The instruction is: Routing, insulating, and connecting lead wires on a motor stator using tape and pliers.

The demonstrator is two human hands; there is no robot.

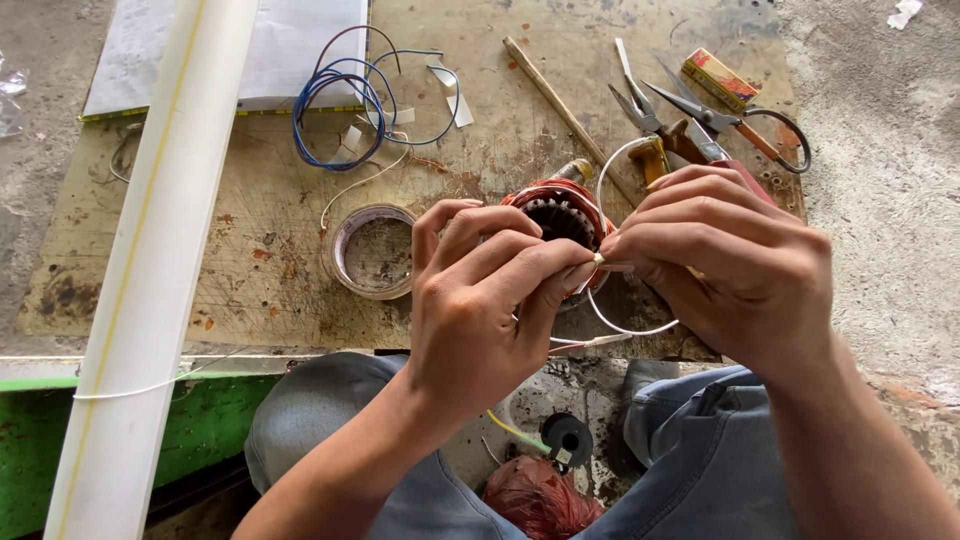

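Observation:
A round motor stator [560, 210] with copper-red windings sits on the worn board, partly hidden behind my hands. My left hand [485, 310] and my right hand [730, 265] meet in front of it, fingertips pinched together on a thin white wire [625, 328] that loops from the stator down under my right hand. A second strand of the same wire arcs above the right hand.
A tape roll [373, 250] lies left of the stator. Coiled blue wire [340, 105], a stick [560, 105], pliers [645, 125], scissors [735, 120] and a small box [718, 78] lie further back. A white pipe [160, 250] slants across the left. My knees are below the board.

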